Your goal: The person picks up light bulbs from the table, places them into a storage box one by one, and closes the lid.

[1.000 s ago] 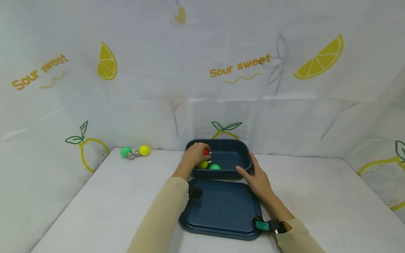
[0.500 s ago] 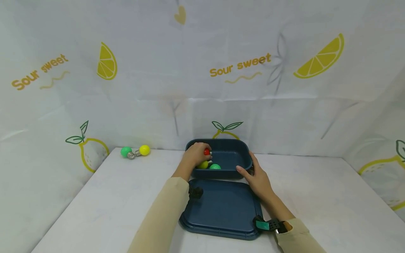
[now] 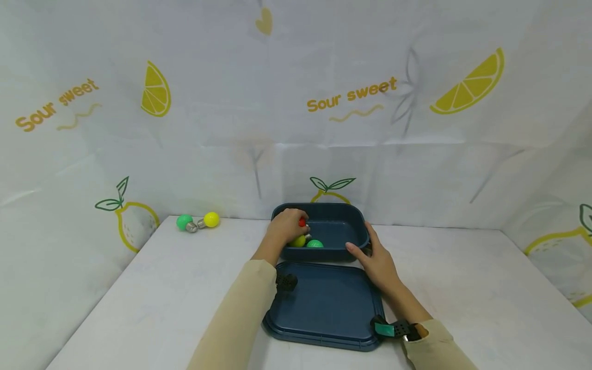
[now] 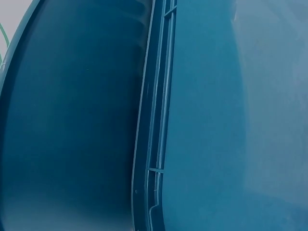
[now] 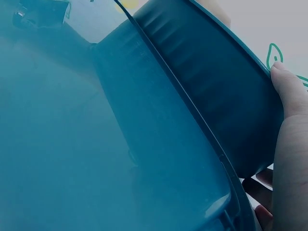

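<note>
A dark blue rectangular box point(image 3: 344, 254) stands uncovered at the back of the table. My left hand point(image 3: 288, 225) reaches over its left side, fingers curled down around a red light bulb point(image 3: 302, 222). Just below those fingers lies a yellow bulb point(image 3: 299, 241), partly covered by the hand, and a green bulb point(image 3: 315, 243) shows over the front wall. My right hand point(image 3: 378, 262) grips the box's right front corner, thumb point(image 5: 285, 89) against the front wall and fingers underneath. The left wrist view shows only the box's outer wall point(image 4: 72, 115) and the lid point(image 4: 207, 115), not the hand.
The matching blue lid point(image 3: 328, 303) lies flat right in front of the box, beneath both forearms. A second green bulb point(image 3: 184, 221) and a second yellow bulb point(image 3: 211, 219) lie at the table's back left. Behind the table hangs a white lemon-print cloth point(image 3: 231, 169).
The red bulb and the yellow bulb have shifted very slightly under my left fingers. My right hand, the box and the lid stay where they were.
</note>
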`<state>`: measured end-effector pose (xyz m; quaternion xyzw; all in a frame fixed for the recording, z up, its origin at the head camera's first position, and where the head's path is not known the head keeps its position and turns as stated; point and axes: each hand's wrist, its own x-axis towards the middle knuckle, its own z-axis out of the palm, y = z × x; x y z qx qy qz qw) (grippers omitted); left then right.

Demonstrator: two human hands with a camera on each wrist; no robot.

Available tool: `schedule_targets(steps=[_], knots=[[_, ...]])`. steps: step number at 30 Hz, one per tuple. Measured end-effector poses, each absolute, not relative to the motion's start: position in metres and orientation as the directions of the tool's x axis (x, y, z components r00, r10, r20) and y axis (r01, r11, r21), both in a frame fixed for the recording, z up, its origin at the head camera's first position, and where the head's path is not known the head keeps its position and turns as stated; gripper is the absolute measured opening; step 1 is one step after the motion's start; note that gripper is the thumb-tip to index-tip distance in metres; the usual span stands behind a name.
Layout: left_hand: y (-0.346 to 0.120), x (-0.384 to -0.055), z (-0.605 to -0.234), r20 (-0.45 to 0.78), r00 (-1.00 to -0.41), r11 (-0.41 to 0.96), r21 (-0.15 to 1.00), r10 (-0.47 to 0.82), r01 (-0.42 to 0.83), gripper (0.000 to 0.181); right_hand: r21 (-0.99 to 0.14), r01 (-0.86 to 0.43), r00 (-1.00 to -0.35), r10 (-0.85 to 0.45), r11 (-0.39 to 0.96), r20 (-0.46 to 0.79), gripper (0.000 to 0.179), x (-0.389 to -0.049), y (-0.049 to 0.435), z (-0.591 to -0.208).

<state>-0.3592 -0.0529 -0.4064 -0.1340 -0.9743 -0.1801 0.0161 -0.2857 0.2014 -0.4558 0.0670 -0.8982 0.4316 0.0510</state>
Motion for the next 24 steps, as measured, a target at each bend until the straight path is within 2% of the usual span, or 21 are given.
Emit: schedule_targets(steps=[7, 12, 16, 24], knots=[[-0.052, -0.358, -0.406, 0.117, -0.958, 0.878, 0.383, 0.262, 0.287, 0.034, -0.771, -0.166, -0.986, -0.079, 0.615, 0.149, 0.088, -0.284, 0.202, -0.454], [-0.061, -0.351, -0.403, 0.234, -0.954, 0.807, 0.518, 0.186, 0.285, 0.029, -0.773, -0.172, -0.985, -0.089, 0.611, 0.149, 0.087, -0.286, 0.2, -0.454], [-0.073, -0.347, -0.402, 0.346, -0.93, 0.735, 0.597, 0.126, 0.322, 0.026, -0.766, -0.171, -0.985, -0.086, 0.62, 0.151, 0.086, -0.286, 0.2, -0.456], [-0.094, -0.325, -0.381, 0.494, -0.864, 0.709, 0.573, 0.1, 0.41, 0.028, -0.765, -0.167, -0.986, -0.083, 0.622, 0.147, 0.087, -0.286, 0.201, -0.454]])
